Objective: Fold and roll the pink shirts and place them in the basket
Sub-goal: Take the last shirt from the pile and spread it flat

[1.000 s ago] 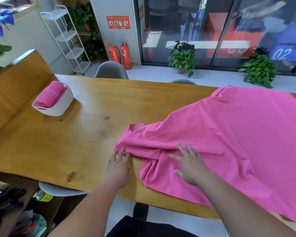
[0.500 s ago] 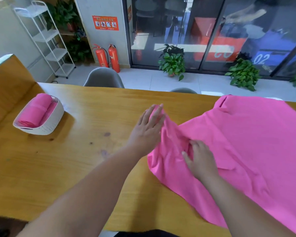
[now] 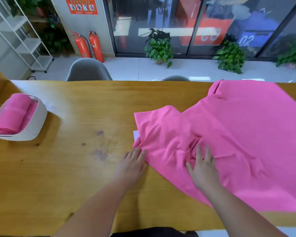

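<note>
glossy wooden worktop (image 3: 75,177) | wrinkled soft pink shirt (image 3: 237,134) spread over its right half | white rounded plastic basket (image 3: 39,120) at left edge, holding rolled pink shirt (image 3: 14,115) | right hand (image 3: 203,170) flat on the spread shirt, fingers straight | left hand (image 3: 132,165), fingers straight, touching its left border

On the table (image 3: 58,177) before you, the basket (image 3: 39,120) sits at the far left with rolled shirts (image 3: 14,115) inside. The spread shirt (image 3: 237,134) lies on the right half, well apart from the basket. Your left hand (image 3: 132,166) rests at its left edge, your right hand (image 3: 203,170) on top of it. A chair (image 3: 88,70) stands behind the table, with two fire extinguishers (image 3: 82,46) behind that.
</note>
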{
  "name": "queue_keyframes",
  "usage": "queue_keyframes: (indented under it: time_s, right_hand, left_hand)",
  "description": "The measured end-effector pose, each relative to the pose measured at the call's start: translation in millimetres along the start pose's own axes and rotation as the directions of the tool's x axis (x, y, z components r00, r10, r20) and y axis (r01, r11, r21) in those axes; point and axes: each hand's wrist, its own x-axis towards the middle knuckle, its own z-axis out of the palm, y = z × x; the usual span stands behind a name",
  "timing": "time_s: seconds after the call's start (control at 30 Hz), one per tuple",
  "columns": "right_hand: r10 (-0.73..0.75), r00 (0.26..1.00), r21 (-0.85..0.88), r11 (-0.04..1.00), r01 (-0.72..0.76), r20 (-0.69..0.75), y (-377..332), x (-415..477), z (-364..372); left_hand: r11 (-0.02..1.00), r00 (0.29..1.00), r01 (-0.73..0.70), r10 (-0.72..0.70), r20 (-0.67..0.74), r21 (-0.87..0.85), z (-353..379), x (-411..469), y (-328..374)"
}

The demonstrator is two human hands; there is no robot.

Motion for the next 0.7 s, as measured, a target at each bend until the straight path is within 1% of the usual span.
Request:
queue_keyframes:
  time_s: [0.1,0.17,0.2,0.27,0.3,0.37,0.4,0.47,0.53,0.57,0.6,0.7]
  right_hand:
    - [0.004,0.999,-0.065,0.998,-0.007,-0.043,-7.5,-9.0,5.4]
    - [-0.008,0.997,-0.122,0.993,-0.001,-0.075,-13.7,-14.2,5.9]
    - [-0.038,0.995,-0.148,0.989,0.025,-0.089,-17.6,-16.4,6.2]
    - [-0.131,0.985,-0.183,0.977,0.109,-0.115,-26.8,-20.2,7.6]
    - [-0.189,0.974,-0.196,0.967,0.163,-0.126,-31.2,-21.3,7.9]
    - [-0.334,0.932,-0.218,0.929,0.299,-0.143,-41.3,-23.1,10.7]
    - [-0.41,0.901,-0.231,0.898,0.374,-0.138,-45.9,-23.5,13.7]
    - [-0.543,0.836,-0.267,0.819,0.507,-0.08,-52.7,-26.1,22.1]
    - [-0.627,0.779,-0.268,0.753,0.601,-0.015,-55.2,-30.7,33.1]
    - [-0.641,0.767,-0.256,0.739,0.623,0.014,-55.7,-33.8,37.9]
    - [-0.636,0.77,-0.243,0.742,0.625,0.042,-55.6,-37.2,42.1]
    - [-0.587,0.804,-0.237,0.772,0.59,0.091,-56.0,-47.5,49.1]
  left_hand:
    - [0.989,0.992,0.091,-0.08,-0.099,0.116,-7.0,-10.6,-20.8]
    - [0.985,0.983,0.11,-0.089,-0.163,0.13,-9.0,-19.2,-30.5]
    - [0.988,0.981,0.095,-0.073,-0.18,0.12,-8.5,-24.0,-34.7]
    - [0.996,0.982,0.05,-0.037,-0.187,0.068,-4.4,-33.8,-42.4]
    - [0.999,0.985,0.037,-0.029,-0.168,0.041,0.4,-38.2,-46.1]
    - [0.999,0.992,0.043,-0.042,-0.121,0.002,9.4,-51.4,-53.1]
    - [0.998,0.991,0.065,-0.066,-0.116,-0.007,12.8,-59.5,-55.6]
    - [0.99,0.982,0.143,-0.14,-0.123,0.016,13.3,-76.0,-57.7]
    - [0.971,0.967,0.23,-0.221,-0.13,0.06,7.2,-90.6,-57.6]
    - [0.96,0.958,0.269,-0.258,-0.128,0.078,3.6,-97.2,-57.0]
    - [0.949,0.949,0.301,-0.288,-0.127,0.095,0.4,-102.7,-56.3]
    - [0.922,0.921,0.375,-0.36,-0.151,0.093,-7.9,-115.5,-51.1]
